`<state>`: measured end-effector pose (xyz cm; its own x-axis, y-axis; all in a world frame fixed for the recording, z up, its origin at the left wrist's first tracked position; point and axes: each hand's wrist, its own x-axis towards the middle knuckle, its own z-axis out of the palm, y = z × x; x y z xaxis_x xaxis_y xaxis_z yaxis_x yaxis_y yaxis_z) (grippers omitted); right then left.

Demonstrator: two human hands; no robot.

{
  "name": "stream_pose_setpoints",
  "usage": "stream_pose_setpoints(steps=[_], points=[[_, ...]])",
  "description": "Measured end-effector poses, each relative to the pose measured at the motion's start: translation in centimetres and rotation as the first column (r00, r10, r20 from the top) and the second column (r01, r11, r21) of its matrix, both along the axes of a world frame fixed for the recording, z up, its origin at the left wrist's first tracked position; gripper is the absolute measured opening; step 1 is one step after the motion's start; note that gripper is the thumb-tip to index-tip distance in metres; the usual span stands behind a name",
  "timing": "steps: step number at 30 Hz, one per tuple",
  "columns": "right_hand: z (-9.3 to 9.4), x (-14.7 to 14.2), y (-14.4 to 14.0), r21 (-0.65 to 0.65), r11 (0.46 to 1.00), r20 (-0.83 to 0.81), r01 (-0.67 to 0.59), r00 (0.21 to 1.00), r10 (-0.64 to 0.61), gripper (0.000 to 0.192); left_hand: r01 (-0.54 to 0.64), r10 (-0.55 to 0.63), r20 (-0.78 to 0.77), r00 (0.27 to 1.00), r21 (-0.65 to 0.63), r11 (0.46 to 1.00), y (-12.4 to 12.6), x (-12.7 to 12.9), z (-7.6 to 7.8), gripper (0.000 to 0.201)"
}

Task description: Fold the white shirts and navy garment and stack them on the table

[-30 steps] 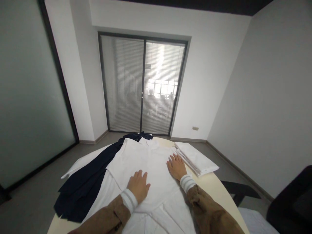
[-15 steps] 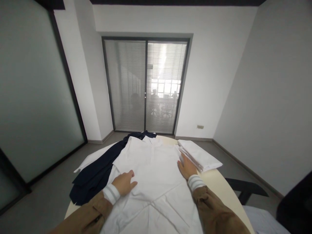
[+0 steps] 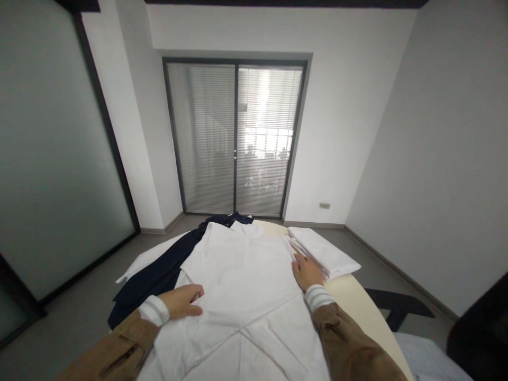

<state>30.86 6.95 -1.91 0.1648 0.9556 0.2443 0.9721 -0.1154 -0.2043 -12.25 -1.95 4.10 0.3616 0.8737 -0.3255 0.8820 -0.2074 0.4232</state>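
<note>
Now both flat, open hands, left [image 3: 180, 301] slid outward and right [image 3: 306, 272] at the edge, smooth a white cotton shirt [image 3: 242, 275] across the round cream desk [image 3: 357, 301].

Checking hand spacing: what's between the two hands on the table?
Head view: only the spread white shirt lies between the left hand and the right hand; both rest flat on it.
</note>
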Motion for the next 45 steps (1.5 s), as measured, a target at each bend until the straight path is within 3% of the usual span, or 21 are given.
stream_pose_setpoints(steps=[7,12,17,21,25,29,31,33,35,39,45], points=[[-0.1,-0.1,0.3,-0.036,0.999,0.065,-0.001,0.998,0.003,0.049,0.057,-0.066,-0.061,0.996,-0.134,0.989,0.3,-0.5,1.1,0.024],[-0.2,0.0,0.3,-0.019,1.0,0.082,-0.023,0.996,0.024,0.046,0.07,-0.086,-0.064,0.994,-0.222,0.973,0.8,-1.0,0.6,0.037],[-0.7,0.2,0.5,0.008,0.996,0.032,-0.085,0.996,0.085,0.043,0.023,-0.022,0.007,1.0,-0.315,0.949,0.9,-1.1,0.2,0.041],[-0.3,0.0,0.8,0.023,0.993,0.071,-0.119,0.991,0.117,0.044,0.007,-0.004,0.01,1.0,-0.259,0.966,0.9,-1.3,-0.2,0.04],[1.2,-0.5,1.1,-0.016,0.988,0.188,-0.151,0.97,0.152,0.05,-0.021,0.043,0.101,0.994,-0.206,0.978,1.0,-1.0,-0.8,0.038],[2.6,-1.2,1.4,-0.057,0.985,0.221,-0.162,0.96,0.171,0.048,-0.083,0.085,0.142,0.986,-0.02,0.996,1.5,-0.8,-0.5,0.025],[3.1,-2.0,1.3,-0.054,0.988,0.231,-0.146,0.961,0.154,0.047,-0.189,0.177,0.081,0.981,0.177,0.966,1.9,-1.1,-0.1,0.019],[3.4,-3.3,0.8,-0.045,0.988,0.24,-0.147,0.959,0.153,0.045,-0.283,0.296,0.025,0.955,0.382,0.88,2.4,-1.4,0.0,0.02],[3.5,-5.0,0.0,-0.052,0.984,0.22,-0.171,0.959,0.179,0.046,-0.347,0.385,0.012,0.923,0.461,0.817,2.9,-1.9,-0.2,0.033],[2.2,-8.6,-2.7,-0.199,0.955,0.062,-0.221,0.969,0.238,0.07,-0.454,0.484,0.027,0.874,0.4,0.797,4.2,-2.8,-1.2,0.059],[0.5,-8.9,-4.1,-0.337,0.89,-0.019,-0.307,0.947,0.32,0.081,-0.441,0.412,0.158,0.897,0.283,0.852,6.0,-3.5,-1.4,0.043]])
